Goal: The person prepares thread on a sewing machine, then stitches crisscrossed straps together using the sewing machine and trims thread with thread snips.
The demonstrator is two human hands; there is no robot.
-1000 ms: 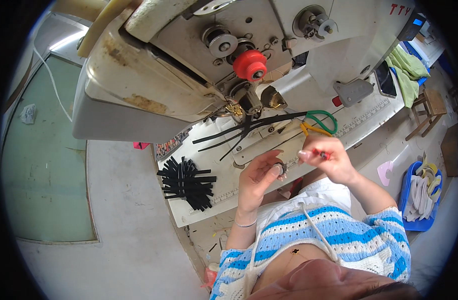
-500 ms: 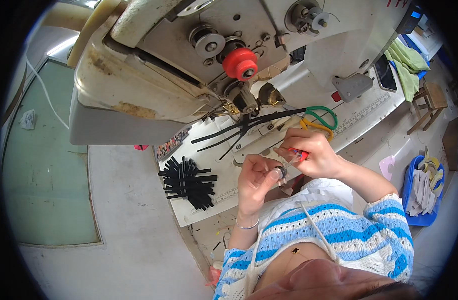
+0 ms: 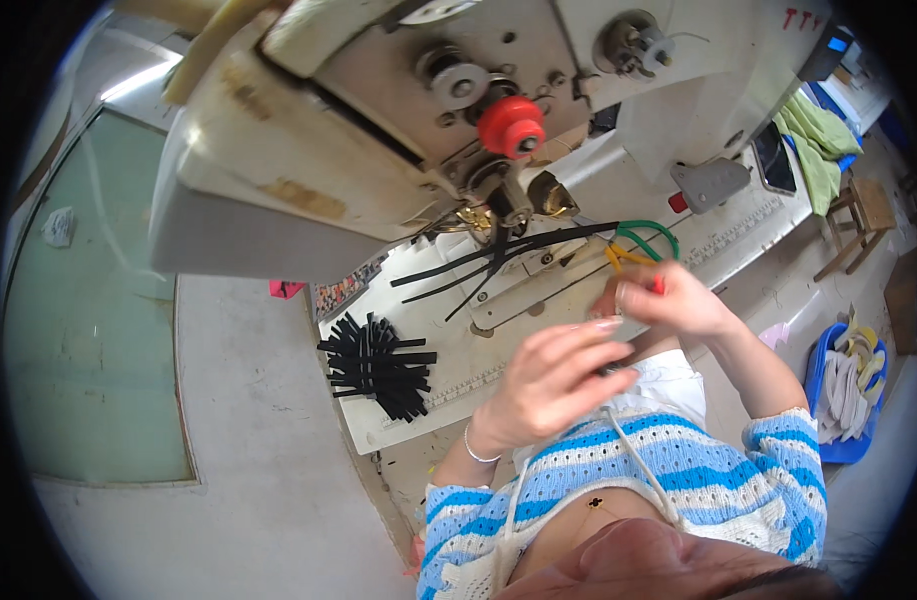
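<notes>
- The left hand [image 3: 564, 375] is in the lower centre of the frame, its fingers blurred and loosely extended. A small dark object [image 3: 611, 369] shows by its fingertips, mostly hidden; I cannot tell whether they grip it.
- The right hand [image 3: 679, 300], right of centre, has its fingers curled in, with a small red object [image 3: 660, 284] showing among them, apparently gripped. Both hands are near each other in front of the body, probably so that small parts stay in easy sight.
- At centre left, a bundle of black strips [image 3: 379, 368] lies on the table [image 3: 469, 350] beside its left edge, presumably to be reachable yet off the middle.
- Above the hands, loose black strips [image 3: 519, 246] lie below the needle area of the sewing machine [image 3: 379, 130], which fills the top of the frame.
- Scissors [image 3: 653, 223] lie just beyond the right hand, green and yellow handles rightward, likely for quick pickup.
- At upper right, a phone [image 3: 774, 158] lies toward the table's end, seemingly out of the way.
- At far right, a blue tray [image 3: 849, 450] keeps pale pieces [image 3: 841, 395] together.
</notes>
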